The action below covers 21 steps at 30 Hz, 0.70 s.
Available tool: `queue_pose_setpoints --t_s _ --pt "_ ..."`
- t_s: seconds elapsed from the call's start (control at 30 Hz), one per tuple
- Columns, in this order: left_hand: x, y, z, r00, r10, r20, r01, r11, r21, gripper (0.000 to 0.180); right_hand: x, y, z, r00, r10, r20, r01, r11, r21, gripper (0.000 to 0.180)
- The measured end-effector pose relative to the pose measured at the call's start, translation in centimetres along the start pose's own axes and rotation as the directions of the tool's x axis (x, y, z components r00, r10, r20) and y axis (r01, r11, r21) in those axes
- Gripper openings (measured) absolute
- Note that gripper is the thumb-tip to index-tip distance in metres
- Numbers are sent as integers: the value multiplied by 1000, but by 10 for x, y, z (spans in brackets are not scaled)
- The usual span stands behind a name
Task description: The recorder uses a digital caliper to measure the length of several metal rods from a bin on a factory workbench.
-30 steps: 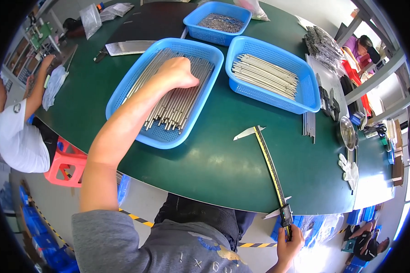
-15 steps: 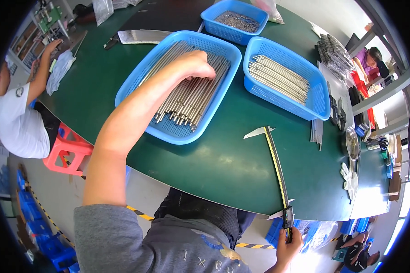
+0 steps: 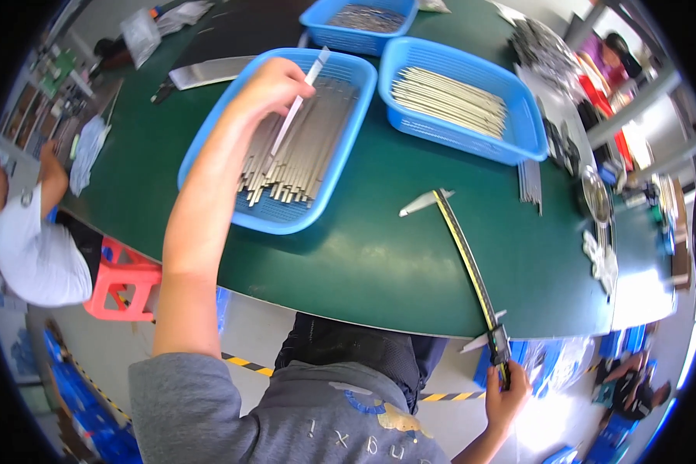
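My left hand (image 3: 277, 87) is closed round one thin metal rod (image 3: 293, 114), held tilted above the left blue basket (image 3: 290, 223). Many more silvery metal rods (image 3: 317, 147) lie side by side in that basket. At the lower right my right hand (image 3: 510, 393) grips a digital caliper (image 3: 499, 340) by its display end. The caliper's long scale reaches away over the green table, with its jaw tip (image 3: 421, 203) pointing left. Its lower jaws are at the table's front edge.
A second blue basket (image 3: 472, 145) with pale rods stands to the right. Behind is a blue basket (image 3: 352, 39) of small metal parts. A wide blade (image 3: 213, 72) lies at the left; a white glove (image 3: 600, 261) lies at the right. Another person (image 3: 39, 247) sits at the left.
My left hand has risen out of the pile and moved left, lifting one rod. My right hand still holds the caliper. The whole view has shifted slightly.
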<state>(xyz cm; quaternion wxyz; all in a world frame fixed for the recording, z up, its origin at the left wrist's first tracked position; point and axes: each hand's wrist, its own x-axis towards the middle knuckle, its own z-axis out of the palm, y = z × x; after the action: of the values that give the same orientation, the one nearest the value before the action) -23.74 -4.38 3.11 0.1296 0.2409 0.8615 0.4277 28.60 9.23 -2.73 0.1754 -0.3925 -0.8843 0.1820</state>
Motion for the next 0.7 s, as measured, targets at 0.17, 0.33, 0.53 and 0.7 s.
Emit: queue_pose_setpoints --t_s 0.17,0.33,0.53,0.7 --pt "-62 71 27 477 812 -336 -772 570 280 11 12 -20 2 999 5 -41 -5 1000 11 27" --pt "-163 84 125 -117 988 98 -970 -134 201 25 9 -24 -4 998 51 37 -47 994 -99 25" --pt "-181 40 171 -109 993 37 -994 -108 -33 17 4 -21 -3 998 58 7 -57 997 -53 26" --pt "-177 31 176 -36 998 59 -999 -38 28 13 8 -20 -2 999 34 4 -34 998 -50 25"
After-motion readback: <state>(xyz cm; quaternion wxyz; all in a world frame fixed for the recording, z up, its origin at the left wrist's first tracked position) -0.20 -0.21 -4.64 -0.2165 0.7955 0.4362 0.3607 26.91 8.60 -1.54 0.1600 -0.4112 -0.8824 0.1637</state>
